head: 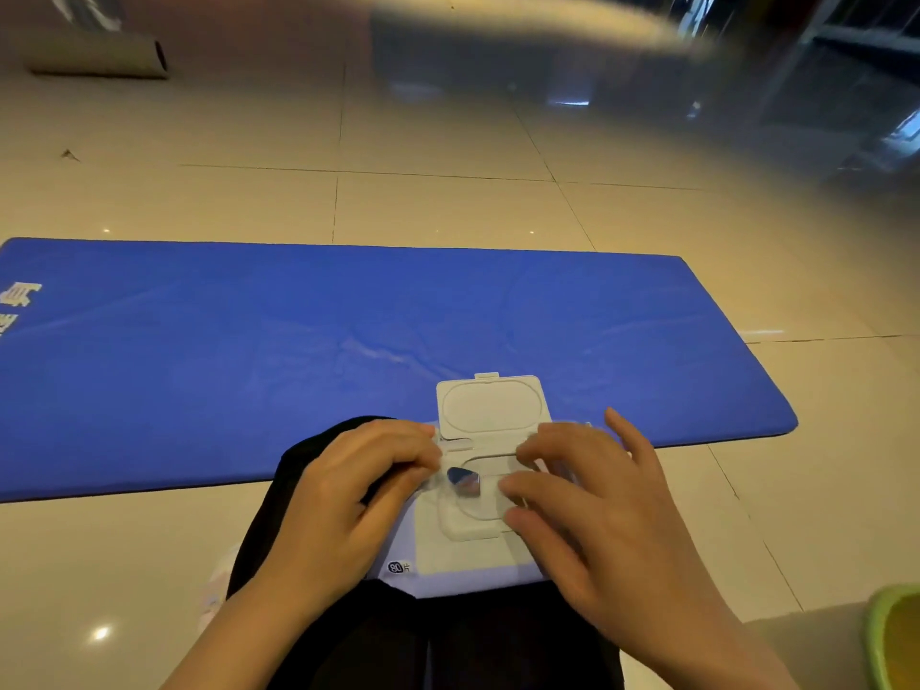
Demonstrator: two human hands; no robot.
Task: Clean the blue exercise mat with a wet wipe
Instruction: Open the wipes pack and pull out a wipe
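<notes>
The blue exercise mat [249, 351] lies flat across the tiled floor in front of me. A white wet wipe pack [468, 555] rests on my lap over dark trousers, its hinged lid [490, 403] flipped open towards the mat. My left hand [348, 495] grips the pack's left edge with curled fingers. My right hand [597, 500] lies over the pack's right side, its bent fingertips touching the oval opening and its little finger stretched out. A small blue tab [463, 480] shows at the opening between my hands. No loose wipe is visible.
Glossy beige floor tiles [448, 206] surround the mat. A green basin [891, 634] sits at the lower right edge. A rolled tube [99, 57] lies on the floor at the far left. The upper right is blurred, with glass and metal frames.
</notes>
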